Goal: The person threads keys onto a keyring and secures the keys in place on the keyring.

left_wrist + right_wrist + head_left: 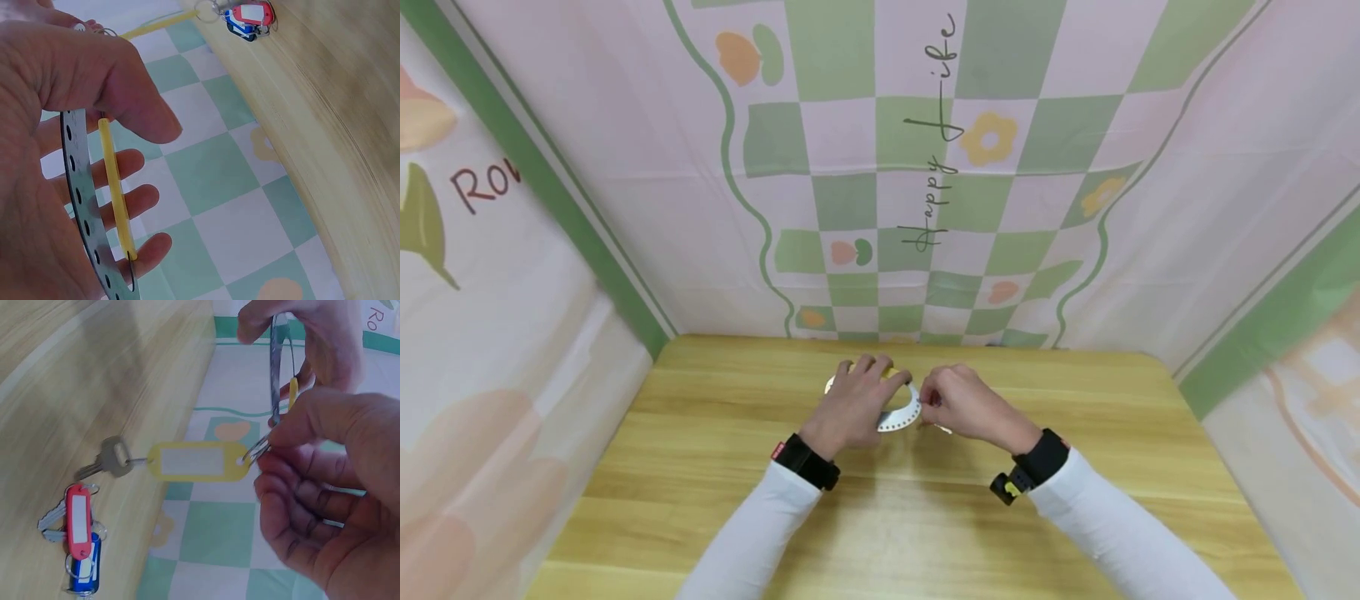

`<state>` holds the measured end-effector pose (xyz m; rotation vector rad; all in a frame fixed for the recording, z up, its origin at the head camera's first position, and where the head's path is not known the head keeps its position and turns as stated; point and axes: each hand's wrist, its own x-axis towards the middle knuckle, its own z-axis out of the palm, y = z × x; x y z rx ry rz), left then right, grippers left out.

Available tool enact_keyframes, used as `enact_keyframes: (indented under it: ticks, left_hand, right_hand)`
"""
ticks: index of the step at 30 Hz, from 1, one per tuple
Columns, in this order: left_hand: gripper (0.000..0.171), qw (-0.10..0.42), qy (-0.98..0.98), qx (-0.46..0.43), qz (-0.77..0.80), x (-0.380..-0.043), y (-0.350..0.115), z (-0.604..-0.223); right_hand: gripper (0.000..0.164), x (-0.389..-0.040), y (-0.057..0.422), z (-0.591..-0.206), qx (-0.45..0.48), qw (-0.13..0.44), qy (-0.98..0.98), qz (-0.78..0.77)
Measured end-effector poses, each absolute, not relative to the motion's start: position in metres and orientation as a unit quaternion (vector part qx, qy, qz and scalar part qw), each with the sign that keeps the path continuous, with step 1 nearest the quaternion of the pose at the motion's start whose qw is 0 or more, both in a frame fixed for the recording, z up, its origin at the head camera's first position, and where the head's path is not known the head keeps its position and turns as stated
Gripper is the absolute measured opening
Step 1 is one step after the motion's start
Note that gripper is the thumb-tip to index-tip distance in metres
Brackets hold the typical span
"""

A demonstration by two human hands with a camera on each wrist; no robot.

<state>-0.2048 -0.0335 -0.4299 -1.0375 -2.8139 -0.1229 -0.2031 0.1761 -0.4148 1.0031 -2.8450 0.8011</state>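
Observation:
My left hand [853, 404] grips a curved pale metal key holder [901, 419] with a row of small holes and a yellow sleeve [117, 194] on its thin wire. Close beside it, my right hand [970, 404] pinches a small split ring [257, 450] between thumb and forefinger. From that ring hangs a yellow key tag [192, 461] with a white label, and a key [114, 456] is attached at its far end. The pinched ring is near the holder's edge; whether it passes through a hole cannot be told.
On the wooden table [880, 533] lie a red key tag [78, 522] and a blue key tag [87, 565] with keys. In the head view the hands hide them. A checkered green and white cloth [910, 200] hangs behind the table.

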Motion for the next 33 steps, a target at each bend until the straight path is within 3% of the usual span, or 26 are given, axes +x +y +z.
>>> enact_keyframes:
  ticks: [18, 33]
  left_hand:
    - [0.085, 0.045, -0.931, -0.359, -0.057, -0.206, -0.042, -0.424]
    - [0.089, -0.022, -0.926, -0.356, -0.122, -0.208, -0.050, -0.420]
  right_hand:
    - [0.009, -0.208, 0.183, -0.418, 0.361, 0.005, -0.890, 0.277]
    - [0.018, -0.208, 0.192, -0.419, 0.428, 0.015, -0.854, 0.296]
